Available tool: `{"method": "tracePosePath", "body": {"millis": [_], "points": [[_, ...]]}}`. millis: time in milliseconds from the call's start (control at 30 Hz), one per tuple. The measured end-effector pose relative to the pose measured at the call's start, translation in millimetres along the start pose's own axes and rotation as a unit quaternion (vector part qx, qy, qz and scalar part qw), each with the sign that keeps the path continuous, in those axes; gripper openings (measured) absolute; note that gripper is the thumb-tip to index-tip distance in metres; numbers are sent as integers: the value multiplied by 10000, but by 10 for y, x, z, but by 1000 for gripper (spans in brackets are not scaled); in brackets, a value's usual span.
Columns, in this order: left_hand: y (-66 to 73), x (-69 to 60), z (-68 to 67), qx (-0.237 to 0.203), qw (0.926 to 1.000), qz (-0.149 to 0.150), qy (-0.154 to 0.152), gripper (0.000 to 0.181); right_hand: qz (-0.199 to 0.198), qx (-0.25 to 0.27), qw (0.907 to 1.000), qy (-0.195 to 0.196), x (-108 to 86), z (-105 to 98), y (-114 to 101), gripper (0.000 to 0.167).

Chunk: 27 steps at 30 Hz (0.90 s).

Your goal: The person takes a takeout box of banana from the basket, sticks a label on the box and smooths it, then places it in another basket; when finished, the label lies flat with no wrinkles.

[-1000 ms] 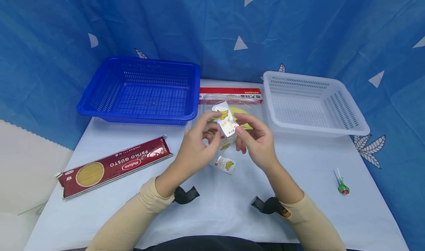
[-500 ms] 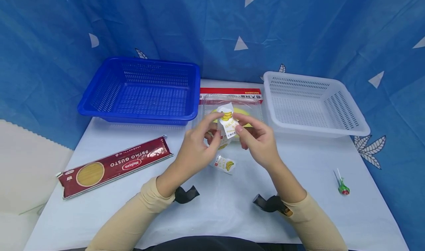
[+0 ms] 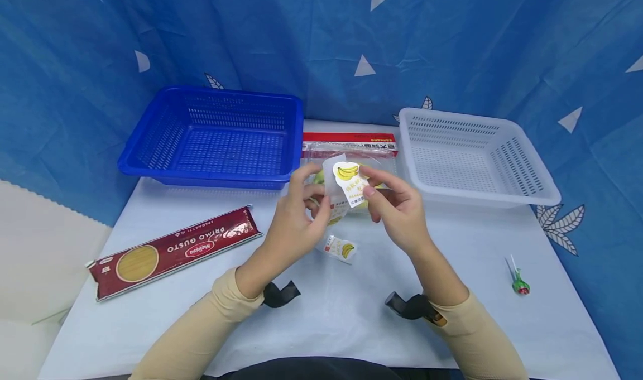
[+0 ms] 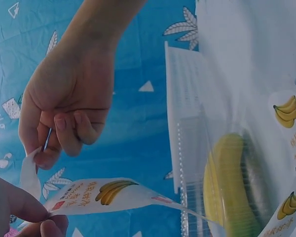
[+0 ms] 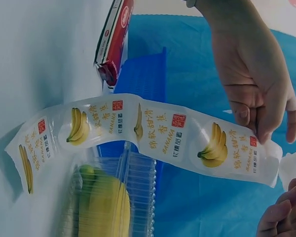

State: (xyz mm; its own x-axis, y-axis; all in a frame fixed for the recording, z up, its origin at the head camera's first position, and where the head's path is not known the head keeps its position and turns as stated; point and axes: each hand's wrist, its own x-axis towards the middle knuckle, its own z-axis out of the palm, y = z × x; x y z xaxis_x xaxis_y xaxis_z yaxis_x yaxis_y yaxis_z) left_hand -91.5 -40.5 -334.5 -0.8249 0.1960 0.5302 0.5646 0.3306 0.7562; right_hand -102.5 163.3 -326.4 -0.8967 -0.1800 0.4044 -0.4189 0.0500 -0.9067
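In the head view my left hand (image 3: 296,215) pinches a strip of banana stickers (image 5: 160,131), which hangs down in a curve. The strip's lower end (image 3: 337,249) rests on the table. To its right, my right hand (image 3: 399,212) pinches one white banana sticker (image 3: 351,184) by its right edge between thumb and forefinger. That sticker overlaps the strip's pale backing (image 3: 331,173); whether they still touch there, I cannot tell. Behind both hands sits a clear plastic clamshell box (image 3: 372,155) with a yellow banana (image 4: 224,182) inside, partly hidden in the head view.
A blue basket (image 3: 296,168) stands at the back left, a white basket (image 3: 545,193) at the back right. A red-and-white box (image 3: 351,137) lies behind the clamshell. The spaghetti packet (image 3: 176,254) lies at left, a green lollipop (image 3: 520,285) at right on the white table (image 3: 482,324).
The sticker has turned to face up more squarely and come away from much of the backing. My right hand has shifted slightly right; my left hand has stayed nearly still.
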Motion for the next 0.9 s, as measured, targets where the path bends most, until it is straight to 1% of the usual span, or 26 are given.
{"method": "tracePosePath", "body": {"millis": [100,200,367,467,600,700,800,900], "points": [[-18,0,2,-1,9999,100,54,38,-77,63,9999,104,-1,-18,-20,32],[-21,3,3,2,9997,218,86,32,-152,66,9997,166,-6,-48,-44,32],[-19,-6,19,-92,9997,195,75,34,-233,10,9995,221,-24,-108,-74,33],[10,-7,27,-202,9995,224,42,35,-280,-8,9991,306,-41,-158,-80,34],[98,9,34,-325,9984,469,37,35,-412,56,9981,465,-63,-252,-106,32],[204,27,36,-503,9963,692,60,36,-542,194,9963,645,-78,-340,-149,32],[337,34,37,-956,9915,875,85,36,-679,353,9934,859,-99,-437,-195,32],[492,22,35,-1495,9830,1066,72,37,-809,473,9905,1007,-114,-524,-227,32]]}}
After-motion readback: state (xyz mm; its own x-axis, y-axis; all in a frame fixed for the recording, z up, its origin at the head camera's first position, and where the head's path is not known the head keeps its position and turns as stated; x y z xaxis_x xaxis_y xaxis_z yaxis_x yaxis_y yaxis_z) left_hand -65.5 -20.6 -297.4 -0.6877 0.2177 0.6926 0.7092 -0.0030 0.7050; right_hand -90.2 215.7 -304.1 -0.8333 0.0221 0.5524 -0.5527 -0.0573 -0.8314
